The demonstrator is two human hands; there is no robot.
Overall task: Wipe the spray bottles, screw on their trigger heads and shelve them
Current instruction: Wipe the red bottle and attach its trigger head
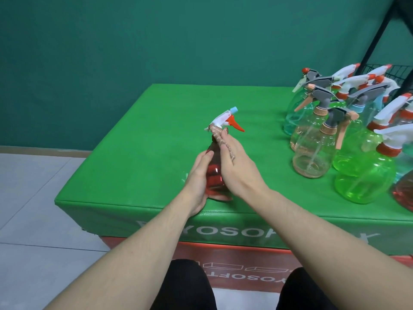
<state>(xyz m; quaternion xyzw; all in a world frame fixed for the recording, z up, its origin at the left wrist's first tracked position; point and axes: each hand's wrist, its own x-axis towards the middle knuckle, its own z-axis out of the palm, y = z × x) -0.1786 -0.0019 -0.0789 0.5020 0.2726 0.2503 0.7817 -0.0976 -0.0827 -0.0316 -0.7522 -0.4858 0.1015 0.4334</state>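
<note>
Red spray bottle (214, 173) stands near the counter's (138, 153) front edge, its white trigger head (223, 118) on top. The left hand (199, 182) grips its body; the right hand's (237, 162) fingers curl round its neck. Other spray bottles (335, 135) crowd the right edge.

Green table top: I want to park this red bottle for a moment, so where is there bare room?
The green table top lies bare left of and behind the red bottle, out to its far and left edges. Bare too is the strip between the right hand and the bottle cluster. The right end is crowded.
</note>
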